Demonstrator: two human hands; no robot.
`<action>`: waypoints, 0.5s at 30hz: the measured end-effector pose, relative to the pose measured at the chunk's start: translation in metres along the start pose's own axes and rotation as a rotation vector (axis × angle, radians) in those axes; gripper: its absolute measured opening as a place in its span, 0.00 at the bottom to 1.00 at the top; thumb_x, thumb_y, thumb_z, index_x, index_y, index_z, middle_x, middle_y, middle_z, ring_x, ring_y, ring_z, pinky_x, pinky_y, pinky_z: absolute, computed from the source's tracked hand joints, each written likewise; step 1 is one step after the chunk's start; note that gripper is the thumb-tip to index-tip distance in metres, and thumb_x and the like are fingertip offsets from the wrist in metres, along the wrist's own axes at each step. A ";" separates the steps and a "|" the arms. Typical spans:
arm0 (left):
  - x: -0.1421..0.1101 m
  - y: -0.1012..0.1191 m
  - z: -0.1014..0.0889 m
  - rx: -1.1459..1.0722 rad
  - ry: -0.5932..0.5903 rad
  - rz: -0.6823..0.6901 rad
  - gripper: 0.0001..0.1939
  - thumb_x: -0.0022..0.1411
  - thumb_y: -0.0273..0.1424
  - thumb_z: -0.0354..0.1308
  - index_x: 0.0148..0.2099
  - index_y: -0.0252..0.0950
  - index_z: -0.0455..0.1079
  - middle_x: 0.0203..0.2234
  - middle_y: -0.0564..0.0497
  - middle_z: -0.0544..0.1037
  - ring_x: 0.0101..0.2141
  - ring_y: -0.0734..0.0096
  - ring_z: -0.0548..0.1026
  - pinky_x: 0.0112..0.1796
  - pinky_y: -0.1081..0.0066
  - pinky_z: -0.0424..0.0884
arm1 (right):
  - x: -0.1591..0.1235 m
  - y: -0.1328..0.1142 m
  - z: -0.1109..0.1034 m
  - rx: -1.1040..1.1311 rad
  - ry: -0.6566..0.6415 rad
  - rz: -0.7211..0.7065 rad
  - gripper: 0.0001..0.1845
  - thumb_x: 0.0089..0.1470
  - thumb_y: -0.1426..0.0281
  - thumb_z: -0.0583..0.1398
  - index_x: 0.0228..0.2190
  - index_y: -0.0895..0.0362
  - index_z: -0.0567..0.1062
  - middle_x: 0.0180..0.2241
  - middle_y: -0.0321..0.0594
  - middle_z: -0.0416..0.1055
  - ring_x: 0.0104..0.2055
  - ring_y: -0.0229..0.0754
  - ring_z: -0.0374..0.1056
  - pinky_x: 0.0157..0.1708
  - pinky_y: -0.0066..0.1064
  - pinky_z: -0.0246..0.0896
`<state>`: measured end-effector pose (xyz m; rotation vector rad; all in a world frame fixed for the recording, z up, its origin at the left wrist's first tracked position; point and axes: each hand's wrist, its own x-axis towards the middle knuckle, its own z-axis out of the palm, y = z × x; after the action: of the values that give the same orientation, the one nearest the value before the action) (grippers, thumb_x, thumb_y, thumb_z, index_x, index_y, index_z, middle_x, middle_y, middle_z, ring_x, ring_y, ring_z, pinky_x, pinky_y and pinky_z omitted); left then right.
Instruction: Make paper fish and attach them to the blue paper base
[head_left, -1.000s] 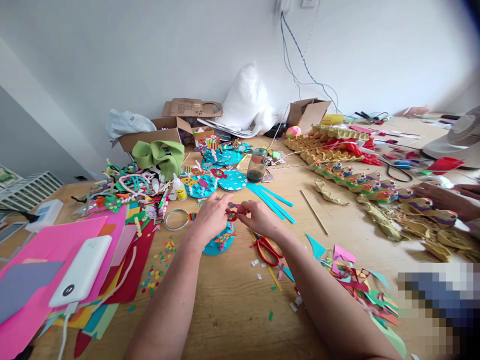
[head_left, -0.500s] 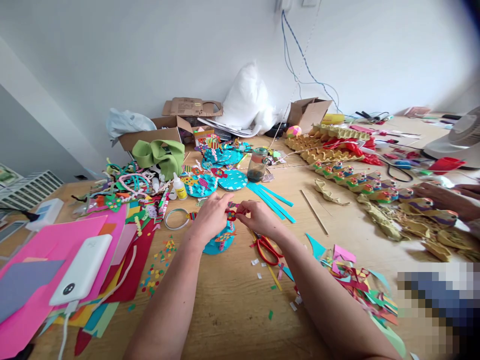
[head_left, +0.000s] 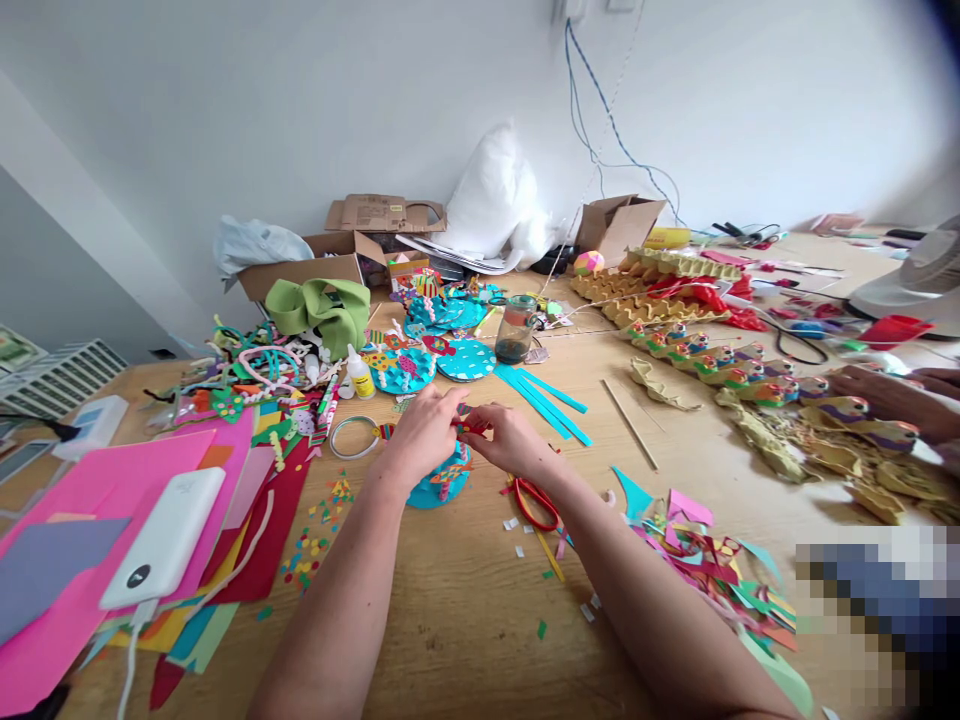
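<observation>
My left hand (head_left: 421,432) and my right hand (head_left: 513,440) meet above the table's middle, both pinching a small red foam cut-out (head_left: 471,425) between the fingertips. Just below them lies a turquoise round craft piece (head_left: 439,483) with coloured decorations on it. Red-handled scissors (head_left: 534,503) rest on the wood right under my right wrist. Turquoise paper strips (head_left: 544,398) lie a little beyond my right hand.
Pink and red foam sheets (head_left: 97,500) with a white power bank (head_left: 166,538) fill the near left. Glue bottle (head_left: 359,374), glass jar (head_left: 516,329), cardboard boxes (head_left: 304,270) and egg-carton crafts (head_left: 697,350) stand farther back. Paper scraps (head_left: 712,560) pile at the right, where another person's hand (head_left: 892,395) rests.
My right hand has shifted slightly left and closer to my left hand; the red piece is now more covered by my fingers. The rest of the table looks unchanged.
</observation>
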<state>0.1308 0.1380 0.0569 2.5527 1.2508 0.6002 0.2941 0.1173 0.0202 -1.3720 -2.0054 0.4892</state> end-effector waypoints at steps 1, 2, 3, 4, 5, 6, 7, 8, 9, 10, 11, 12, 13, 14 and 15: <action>0.000 0.000 0.000 -0.005 0.000 0.001 0.29 0.55 0.17 0.52 0.58 0.37 0.64 0.37 0.47 0.74 0.45 0.62 0.70 0.48 0.66 0.67 | 0.000 0.000 0.001 -0.005 -0.004 0.001 0.03 0.50 0.72 0.61 0.30 0.57 0.76 0.29 0.40 0.77 0.31 0.39 0.70 0.31 0.26 0.59; 0.000 0.000 0.000 -0.010 -0.001 0.002 0.29 0.55 0.17 0.52 0.58 0.37 0.64 0.37 0.47 0.75 0.45 0.62 0.70 0.48 0.66 0.67 | 0.000 0.000 0.002 -0.008 -0.009 0.003 0.04 0.51 0.72 0.60 0.31 0.57 0.77 0.29 0.40 0.77 0.31 0.39 0.70 0.31 0.26 0.58; 0.000 0.000 -0.001 -0.016 -0.002 0.003 0.29 0.54 0.17 0.52 0.58 0.37 0.64 0.36 0.47 0.75 0.45 0.62 0.70 0.48 0.66 0.67 | 0.000 0.000 0.003 -0.007 -0.014 0.006 0.06 0.51 0.72 0.60 0.32 0.57 0.77 0.29 0.40 0.77 0.31 0.39 0.70 0.31 0.26 0.58; 0.000 0.000 -0.001 -0.022 -0.002 0.005 0.29 0.54 0.16 0.52 0.58 0.37 0.64 0.36 0.48 0.75 0.44 0.62 0.70 0.48 0.66 0.67 | 0.000 0.000 0.003 -0.004 -0.019 0.009 0.06 0.51 0.72 0.60 0.33 0.57 0.77 0.29 0.40 0.77 0.31 0.39 0.70 0.31 0.26 0.58; 0.000 0.000 -0.001 -0.027 -0.002 0.009 0.29 0.54 0.16 0.52 0.58 0.36 0.64 0.35 0.48 0.75 0.44 0.62 0.70 0.48 0.66 0.67 | 0.000 0.000 0.003 -0.001 -0.021 0.011 0.07 0.51 0.72 0.60 0.33 0.57 0.77 0.29 0.40 0.77 0.31 0.39 0.70 0.31 0.26 0.58; 0.000 0.000 -0.001 -0.031 -0.001 0.012 0.29 0.54 0.16 0.52 0.58 0.36 0.65 0.35 0.48 0.75 0.44 0.62 0.70 0.48 0.66 0.67 | 0.000 0.000 0.004 0.004 -0.020 0.011 0.07 0.51 0.72 0.60 0.33 0.57 0.77 0.29 0.39 0.77 0.30 0.39 0.70 0.31 0.26 0.58; 0.000 0.000 -0.001 -0.035 0.000 0.015 0.28 0.54 0.16 0.52 0.58 0.35 0.65 0.34 0.48 0.75 0.44 0.62 0.70 0.48 0.66 0.67 | 0.000 0.001 0.004 0.011 -0.017 0.010 0.07 0.51 0.72 0.60 0.33 0.57 0.77 0.29 0.39 0.77 0.30 0.39 0.70 0.31 0.26 0.58; 0.000 -0.001 -0.001 -0.038 0.000 0.017 0.28 0.54 0.16 0.52 0.58 0.35 0.65 0.34 0.48 0.76 0.44 0.62 0.70 0.48 0.66 0.67 | 0.000 0.002 0.005 0.020 -0.014 0.007 0.07 0.51 0.72 0.60 0.33 0.57 0.77 0.28 0.39 0.76 0.30 0.38 0.69 0.30 0.26 0.58; 0.000 -0.001 -0.001 -0.041 0.000 0.018 0.29 0.54 0.16 0.52 0.58 0.35 0.65 0.34 0.48 0.76 0.44 0.62 0.70 0.48 0.66 0.67 | 0.000 0.003 0.005 0.032 -0.010 0.005 0.07 0.51 0.72 0.60 0.32 0.58 0.77 0.28 0.38 0.76 0.29 0.38 0.69 0.30 0.25 0.58; 0.000 -0.001 0.000 -0.041 0.000 0.019 0.29 0.54 0.16 0.52 0.58 0.35 0.65 0.34 0.48 0.76 0.44 0.62 0.70 0.47 0.66 0.67 | 0.000 0.004 0.006 0.044 -0.005 0.004 0.06 0.51 0.71 0.60 0.32 0.58 0.77 0.27 0.38 0.76 0.29 0.38 0.68 0.29 0.25 0.57; 0.000 -0.001 0.000 -0.041 0.001 0.021 0.29 0.53 0.16 0.52 0.58 0.35 0.65 0.33 0.48 0.75 0.44 0.62 0.70 0.47 0.66 0.67 | 0.000 0.004 0.007 0.056 0.001 0.004 0.06 0.51 0.71 0.60 0.31 0.58 0.77 0.27 0.37 0.76 0.28 0.37 0.68 0.29 0.25 0.57; 0.000 -0.002 0.000 -0.042 0.002 0.025 0.29 0.53 0.16 0.52 0.58 0.35 0.65 0.33 0.48 0.75 0.44 0.62 0.70 0.47 0.66 0.67 | 0.000 0.005 0.008 0.066 0.008 0.006 0.06 0.51 0.71 0.60 0.31 0.58 0.77 0.26 0.37 0.75 0.27 0.37 0.67 0.28 0.25 0.57; 0.000 -0.002 0.000 -0.045 0.005 0.029 0.29 0.53 0.16 0.52 0.58 0.35 0.65 0.33 0.48 0.75 0.44 0.63 0.70 0.47 0.66 0.67 | 0.001 0.006 0.009 0.073 0.017 0.009 0.05 0.51 0.71 0.60 0.30 0.58 0.76 0.26 0.37 0.75 0.27 0.36 0.67 0.28 0.25 0.56; 0.000 -0.002 0.000 -0.048 0.010 0.032 0.29 0.53 0.16 0.52 0.58 0.35 0.65 0.34 0.48 0.75 0.44 0.63 0.70 0.47 0.66 0.67 | 0.001 0.007 0.010 0.076 0.026 0.013 0.05 0.50 0.71 0.60 0.29 0.58 0.76 0.25 0.36 0.75 0.26 0.36 0.66 0.27 0.25 0.56; 0.000 -0.002 0.000 -0.052 0.014 0.034 0.28 0.53 0.16 0.52 0.57 0.35 0.65 0.34 0.48 0.75 0.43 0.63 0.70 0.47 0.67 0.67 | 0.001 0.007 0.011 0.081 0.036 0.018 0.05 0.50 0.71 0.60 0.29 0.58 0.76 0.25 0.36 0.75 0.26 0.36 0.66 0.27 0.25 0.56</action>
<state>0.1292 0.1391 0.0559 2.5358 1.1824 0.6500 0.2914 0.1212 0.0085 -1.3412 -1.9253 0.5443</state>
